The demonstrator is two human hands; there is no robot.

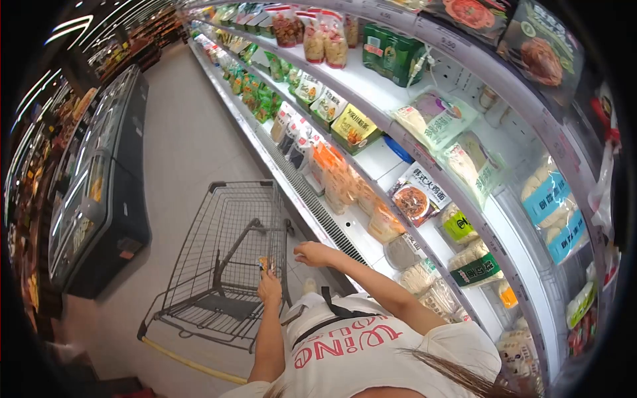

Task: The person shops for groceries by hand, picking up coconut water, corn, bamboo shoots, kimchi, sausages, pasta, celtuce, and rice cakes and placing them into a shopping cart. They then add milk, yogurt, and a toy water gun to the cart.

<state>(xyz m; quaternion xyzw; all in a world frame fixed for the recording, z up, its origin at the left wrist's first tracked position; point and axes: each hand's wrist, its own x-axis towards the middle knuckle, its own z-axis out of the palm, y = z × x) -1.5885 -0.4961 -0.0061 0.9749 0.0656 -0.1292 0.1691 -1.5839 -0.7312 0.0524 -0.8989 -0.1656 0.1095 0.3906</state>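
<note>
Okay so, left hand [269,286] has grip clamped on small orange-ish item [263,262], too small to identify. Item's up in front of body, cart mesh behind it, probably held there to stay in view. Right hand [314,253] near it on shelf side, fingers curled, nothing visible in grip; can't tell if fingertips meet. Cart [242,182] stands alongside shelf [375,169], likely for easy reach. Yellow pack [353,127] faces aisle, presumably so label reads.
</note>
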